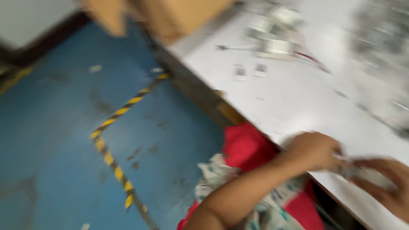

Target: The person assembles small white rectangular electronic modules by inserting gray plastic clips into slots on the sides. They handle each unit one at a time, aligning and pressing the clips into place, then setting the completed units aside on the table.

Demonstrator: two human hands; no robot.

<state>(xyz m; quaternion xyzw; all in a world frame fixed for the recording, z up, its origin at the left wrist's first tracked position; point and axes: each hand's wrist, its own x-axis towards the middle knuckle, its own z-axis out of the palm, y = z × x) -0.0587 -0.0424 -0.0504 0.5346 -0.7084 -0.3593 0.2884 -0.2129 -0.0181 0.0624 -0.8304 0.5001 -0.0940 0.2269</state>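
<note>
White tabletop (298, 106) fills the right half of the view, badly smeared by motion, and at its near edge the person's two hands meet over a small pale, greyish piece (355, 171). The left hand (315, 151) is curled into a loose fist, fingers folded down around one end of the piece, the forearm running back across a red garment (247, 147) and a patterned white cloth (217, 174) in the lap. The right hand (390, 183) comes in from the lower right corner, fingers bent and pinched onto the other end of the same piece. Both grips look closed on it, though the blur hides just where each fingertip sits and what the piece is. It lies just above the table's edge, between the two hands. Farther up the table sit some small silvery parts (275, 42), well apart from the hands. A brown cardboard box (170, 15) stands at the table's far corner. Below, a blue floor (55, 127) carries yellow-and-black striped tape (113, 164).
</note>
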